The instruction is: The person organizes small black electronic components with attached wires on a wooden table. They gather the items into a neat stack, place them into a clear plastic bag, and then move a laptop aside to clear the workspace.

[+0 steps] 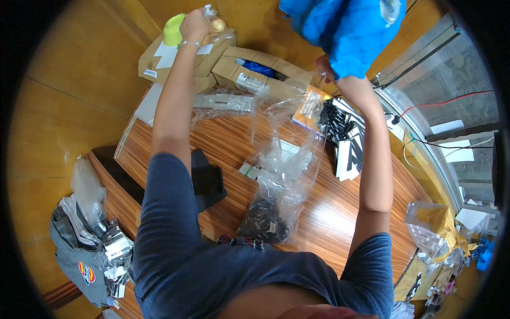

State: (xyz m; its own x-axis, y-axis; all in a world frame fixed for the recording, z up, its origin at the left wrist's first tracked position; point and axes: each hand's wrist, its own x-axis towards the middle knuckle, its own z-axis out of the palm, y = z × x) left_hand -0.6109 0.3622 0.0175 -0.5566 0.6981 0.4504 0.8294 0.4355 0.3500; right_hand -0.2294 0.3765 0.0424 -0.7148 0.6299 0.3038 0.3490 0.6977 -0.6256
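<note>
My left hand (195,25) is raised at the far left, above the cardboard boxes. Its fingers are closed, and a crumpled bit of clear plastic (210,10) sticks out beyond them. Beside it are a yellow-green cup-shaped container (173,31) and a round golden thing (217,24). My right hand (324,69) is lifted at the far right, partly hidden behind a crumpled bright blue sheet-like covering (345,32); its grip does not show. Between my arms, a clear plastic bag (265,218) of small black pieces lies near my body.
An open cardboard box (239,66) stands at the back of the wood-grain table (228,143). Black parts (337,119) and white-and-black cards (348,157) lie at right, below my right forearm. A black folder-like item (209,181) is beside my left arm. Grey clothing (79,266) is at left.
</note>
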